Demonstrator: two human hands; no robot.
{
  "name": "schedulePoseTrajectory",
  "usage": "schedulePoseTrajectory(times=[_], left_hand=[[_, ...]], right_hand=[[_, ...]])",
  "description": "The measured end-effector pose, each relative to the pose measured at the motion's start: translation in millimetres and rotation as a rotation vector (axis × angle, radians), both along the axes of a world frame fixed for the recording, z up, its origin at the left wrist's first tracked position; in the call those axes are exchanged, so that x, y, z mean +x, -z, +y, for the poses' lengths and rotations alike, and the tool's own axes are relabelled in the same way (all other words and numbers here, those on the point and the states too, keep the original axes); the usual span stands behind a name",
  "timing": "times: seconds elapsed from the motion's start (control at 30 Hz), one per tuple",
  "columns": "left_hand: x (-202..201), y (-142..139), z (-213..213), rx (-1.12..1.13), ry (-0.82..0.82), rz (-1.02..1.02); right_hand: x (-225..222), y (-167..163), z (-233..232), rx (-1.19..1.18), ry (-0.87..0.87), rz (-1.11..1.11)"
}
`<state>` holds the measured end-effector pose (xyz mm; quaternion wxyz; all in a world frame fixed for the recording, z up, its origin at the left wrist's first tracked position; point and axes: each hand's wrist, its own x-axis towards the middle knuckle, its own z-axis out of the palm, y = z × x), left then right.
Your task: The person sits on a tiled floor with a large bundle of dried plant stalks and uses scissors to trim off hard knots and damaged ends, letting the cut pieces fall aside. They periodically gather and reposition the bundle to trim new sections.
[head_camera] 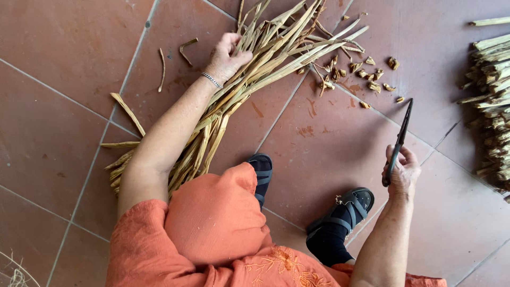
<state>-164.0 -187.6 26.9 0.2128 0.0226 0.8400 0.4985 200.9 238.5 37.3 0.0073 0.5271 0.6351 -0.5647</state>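
A long bundle of dried tan plant strips (pixel 249 79) lies on the red tile floor, running from lower left to upper right. My left hand (pixel 226 56) grips the bundle near its upper part, a thin bracelet on the wrist. My right hand (pixel 402 171) holds a dark knife (pixel 401 135) by its handle, blade pointing up and away, well apart from the bundle. Small cut-off pieces (pixel 372 74) lie scattered on the tiles beyond the blade tip.
A stack of cut dried stalks (pixel 491 101) lies at the right edge. Loose strips (pixel 162 66) lie at upper left. My feet in dark sandals (pixel 345 210) rest on the tiles, with an orange garment (pixel 212 223) below.
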Motion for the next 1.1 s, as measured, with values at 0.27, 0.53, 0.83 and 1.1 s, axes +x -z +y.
schedulePoseTrajectory(times=[0.27, 0.53, 0.83, 1.1], left_hand=[[0.8, 8.6, -15.1, -0.093, 0.02, -0.086], [27.2, -7.3, -23.1, 0.47, -0.158, -0.213], [45.6, -37.3, -21.2, 0.471, -0.11, -0.223], [47.1, -38.4, -17.2, 0.517, -0.109, -0.274]], right_hand=[[-60.3, -25.1, -59.1, -0.441, -0.163, 0.644], [-104.0, -44.9, -184.7, -0.404, -0.566, 0.515], [-154.3, -60.7, -235.0, -0.422, -0.643, 0.446], [-160.8, -56.6, -248.2, 0.031, -0.706, 0.435]])
